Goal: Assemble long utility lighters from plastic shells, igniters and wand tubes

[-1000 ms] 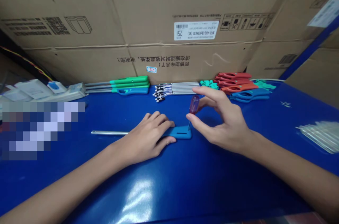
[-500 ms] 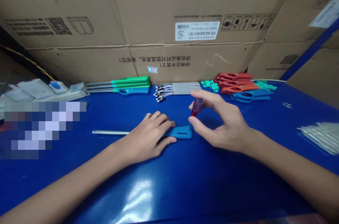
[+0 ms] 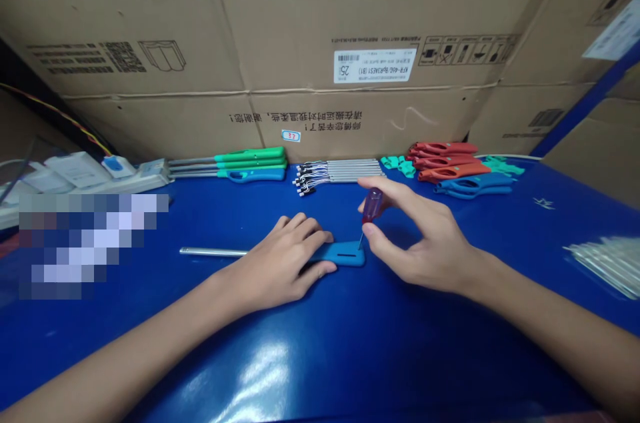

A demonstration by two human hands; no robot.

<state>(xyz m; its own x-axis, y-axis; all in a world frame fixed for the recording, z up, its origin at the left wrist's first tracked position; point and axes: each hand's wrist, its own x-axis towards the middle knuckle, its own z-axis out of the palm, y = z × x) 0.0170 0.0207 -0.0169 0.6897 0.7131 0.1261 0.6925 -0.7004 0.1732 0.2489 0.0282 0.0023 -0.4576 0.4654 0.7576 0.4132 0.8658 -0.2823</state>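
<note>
My left hand (image 3: 290, 259) is closed around a blue long-necked lighter (image 3: 345, 253) and presses it flat on the blue table. The lighter's metal tube points left, and its slotted handle end sticks out to the right of my fingers. Between the thumb and fingers of my right hand (image 3: 425, 229) is a small screwdriver (image 3: 372, 205) with a purple-red handle. It leans slightly, its thin shaft reaching down to the right end of the handle. My left hand hides the lighter's middle.
Finished-looking green and blue lighters (image 3: 257, 159), metal tubes with wires (image 3: 345, 171), teal pieces (image 3: 399, 163) and red and blue handle shells (image 3: 447, 159) line the back, before a cardboard wall (image 3: 295, 23). A power strip (image 3: 150, 176) lies left, clear-wrapped rods (image 3: 607, 263) right.
The view has shifted a little, so everything sits slightly lower in it. The screwdriver's handle has turned or tilted slightly in my right fingers; my left hand keeps its hold on the lighter.
</note>
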